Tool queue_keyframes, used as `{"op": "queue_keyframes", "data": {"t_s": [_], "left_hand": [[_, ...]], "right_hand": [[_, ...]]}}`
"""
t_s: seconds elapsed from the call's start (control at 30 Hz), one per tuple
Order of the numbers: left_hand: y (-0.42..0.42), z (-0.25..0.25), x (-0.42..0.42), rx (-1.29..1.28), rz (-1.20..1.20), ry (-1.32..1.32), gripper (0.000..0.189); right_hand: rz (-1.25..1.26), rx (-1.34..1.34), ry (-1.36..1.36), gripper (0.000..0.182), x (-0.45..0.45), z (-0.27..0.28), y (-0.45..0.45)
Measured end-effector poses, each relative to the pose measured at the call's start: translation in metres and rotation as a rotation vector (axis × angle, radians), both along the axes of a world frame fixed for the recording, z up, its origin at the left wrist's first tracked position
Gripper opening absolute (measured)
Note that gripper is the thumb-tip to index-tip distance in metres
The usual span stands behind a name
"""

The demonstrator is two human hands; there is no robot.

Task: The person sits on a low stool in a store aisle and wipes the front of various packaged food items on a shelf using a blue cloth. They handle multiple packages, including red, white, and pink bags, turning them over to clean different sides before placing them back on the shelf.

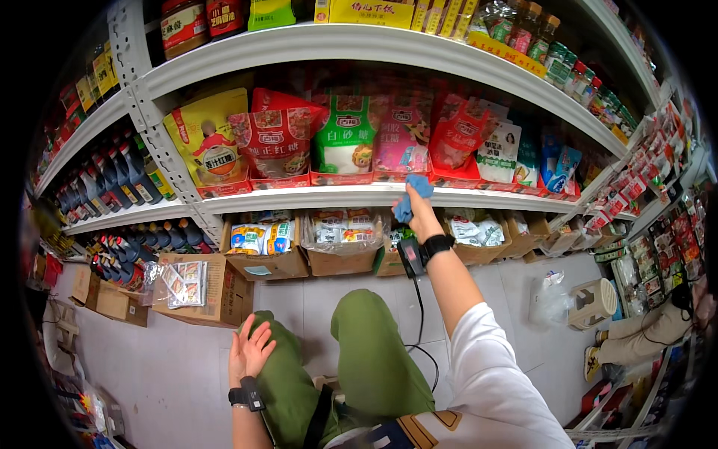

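My right hand (418,207) grips a blue cloth (419,185) at the front edge of a white metal shelf (348,197), just below a pink bag of sugar (401,134). Along that shelf, bags stand in red display trays: a yellow pouch (210,140), a red bag (272,140), a green and white sugar bag (343,134), another red bag (460,132) and a white pouch (498,154). My left hand (251,348) lies palm up with parted fingers over my left knee, holding nothing. Both wrists carry black strapped devices.
Cardboard boxes of packets (339,261) stand under the shelf, and another box (224,292) sits on the floor at left. Dark bottles (123,179) fill the left shelves. A cable (420,314) hangs from my right wrist. At right are a plastic stool (592,303) and another person's legs (639,337).
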State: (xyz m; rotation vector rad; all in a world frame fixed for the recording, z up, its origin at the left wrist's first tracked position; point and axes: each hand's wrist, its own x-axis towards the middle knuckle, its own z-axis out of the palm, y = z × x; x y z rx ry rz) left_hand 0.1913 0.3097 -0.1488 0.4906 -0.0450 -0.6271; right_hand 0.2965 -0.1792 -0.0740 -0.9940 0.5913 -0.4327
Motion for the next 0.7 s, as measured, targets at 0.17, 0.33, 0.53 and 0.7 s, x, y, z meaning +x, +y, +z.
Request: {"op": "queue_keyframes", "data": {"t_s": [0.17, 0.33, 0.53, 0.7], "left_hand": [[-0.033, 0.001, 0.004, -0.041, -0.053, 0.038, 0.064], [-0.009, 0.004, 0.004, -0.009, -0.037, 0.049, 0.065], [-0.008, -0.002, 0.005, -0.045, -0.039, 0.067, 0.066], [-0.017, -0.003, 0.006, -0.059, -0.076, 0.049, 0.066]], "right_hand": [[-0.442, -0.236, 0.223, 0.051, 0.052, -0.031, -0.057], [-0.668, -0.184, 0.689, 0.093, 0.070, 0.011, 0.024], [-0.666, -0.191, 0.734, 0.093, 0.068, 0.029, 0.023], [-0.721, -0.282, 0.766, 0.094, 0.066, 0.030, 0.008]]}}
